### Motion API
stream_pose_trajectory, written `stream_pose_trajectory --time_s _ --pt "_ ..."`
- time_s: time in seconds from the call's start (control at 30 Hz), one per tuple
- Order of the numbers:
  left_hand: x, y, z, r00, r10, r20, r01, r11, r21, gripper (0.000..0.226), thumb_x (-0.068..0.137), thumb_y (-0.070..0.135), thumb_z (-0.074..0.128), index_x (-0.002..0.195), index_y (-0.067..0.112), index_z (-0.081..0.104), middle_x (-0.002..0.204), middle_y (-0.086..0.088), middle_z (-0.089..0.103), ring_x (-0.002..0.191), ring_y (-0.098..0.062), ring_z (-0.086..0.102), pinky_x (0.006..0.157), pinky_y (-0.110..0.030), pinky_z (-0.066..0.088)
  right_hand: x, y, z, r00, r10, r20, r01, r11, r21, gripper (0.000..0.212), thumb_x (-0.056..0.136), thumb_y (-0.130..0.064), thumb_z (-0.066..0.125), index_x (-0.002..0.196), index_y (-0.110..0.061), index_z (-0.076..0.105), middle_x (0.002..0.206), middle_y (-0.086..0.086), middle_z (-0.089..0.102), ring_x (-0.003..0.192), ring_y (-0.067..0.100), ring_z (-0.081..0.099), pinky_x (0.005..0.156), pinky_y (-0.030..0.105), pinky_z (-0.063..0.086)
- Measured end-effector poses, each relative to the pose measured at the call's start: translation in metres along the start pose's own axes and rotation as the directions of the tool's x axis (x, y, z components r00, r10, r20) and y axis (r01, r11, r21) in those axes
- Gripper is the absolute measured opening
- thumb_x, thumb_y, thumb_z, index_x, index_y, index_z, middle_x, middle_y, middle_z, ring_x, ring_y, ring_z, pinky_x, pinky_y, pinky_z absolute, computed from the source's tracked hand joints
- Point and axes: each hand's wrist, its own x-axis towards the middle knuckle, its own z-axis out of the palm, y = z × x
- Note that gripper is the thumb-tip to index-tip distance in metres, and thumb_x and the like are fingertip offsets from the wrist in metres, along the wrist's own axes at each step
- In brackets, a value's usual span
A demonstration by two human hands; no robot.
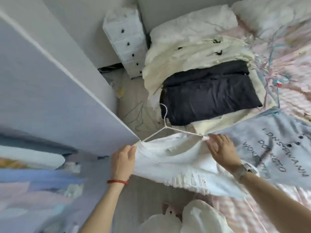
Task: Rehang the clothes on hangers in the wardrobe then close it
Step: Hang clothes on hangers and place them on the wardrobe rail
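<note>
- Left hand point(123, 159): fingers point(132, 148) curled, pinching the white garment point(170, 158) at the left end of the white hanger point(165, 127).
- Right hand point(222, 149): fingers point(214, 139) nearly straight, slightly spread, tips touching the garment at the hanger's right end; whether the thumb pinches, cannot tell.
- Garment partly over the hanger, held above the floor just beside the bed point(286, 73); hook points far.
- On bed: black garment point(210, 91) lying on cream garment point(188, 54); grey printed top point(272, 148) near right.
- Wardrobe door point(55, 91) open at left; hanging clothes point(33, 179) inside, blurred.
- White drawer unit point(126, 39) far, beside bed.
</note>
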Motion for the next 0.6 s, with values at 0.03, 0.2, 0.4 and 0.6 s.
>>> stream_pose_trajectory --time_s 0.03,0.2,0.4,0.6 --pt "-0.011 -0.022 -0.014 0.995 -0.064 -0.078 0.065 0.998 0.011 0.036 0.086 0.028 0.042 0.064 0.005 0.055 0.072 -0.021 0.064 0.073 -0.038 0.059 0.068 -0.041 0.042 0.005 -0.022 0.012 0.995 -0.082 0.050 0.083 0.997 -0.003 0.027 0.087 -0.024 0.059 0.105 -0.004 0.062 0.098 0.016 0.064 0.096 0.037 0.057 0.083 0.045 0.044" --pt "-0.081 -0.121 -0.065 0.844 -0.393 -0.365 0.414 0.910 -0.023 0.037 0.088 0.024 0.046 0.071 -0.007 0.059 0.071 -0.031 0.061 0.075 -0.045 0.057 0.070 -0.046 0.041 0.019 -0.145 0.075 0.856 -0.452 0.250 0.460 0.887 0.030 0.018 0.088 -0.018 0.058 0.085 -0.002 0.065 0.083 0.014 0.061 0.084 0.036 0.056 0.077 0.041 0.043" --pt "-0.151 -0.198 -0.110 0.589 -0.593 -0.550 0.639 0.758 -0.132 0.039 0.085 0.017 0.035 0.092 -0.008 0.065 0.084 -0.030 0.065 0.077 -0.044 0.058 0.073 -0.046 0.043 0.003 -0.272 0.127 0.622 -0.698 0.355 0.682 0.706 0.193 0.018 0.090 -0.015 0.054 0.103 -0.008 0.064 0.098 0.008 0.062 0.098 0.027 0.057 0.077 0.028 0.041" --pt "-0.207 -0.256 -0.167 0.271 -0.647 -0.712 0.745 0.610 -0.271 0.016 0.089 -0.005 0.045 0.084 -0.009 0.061 0.084 -0.030 0.062 0.085 -0.046 0.057 0.087 -0.058 0.039 -0.033 -0.390 0.146 0.295 -0.889 0.350 0.838 0.416 0.353 0.026 0.091 -0.027 0.046 0.096 -0.012 0.066 0.093 0.000 0.068 0.087 0.020 0.063 0.069 0.018 0.038"
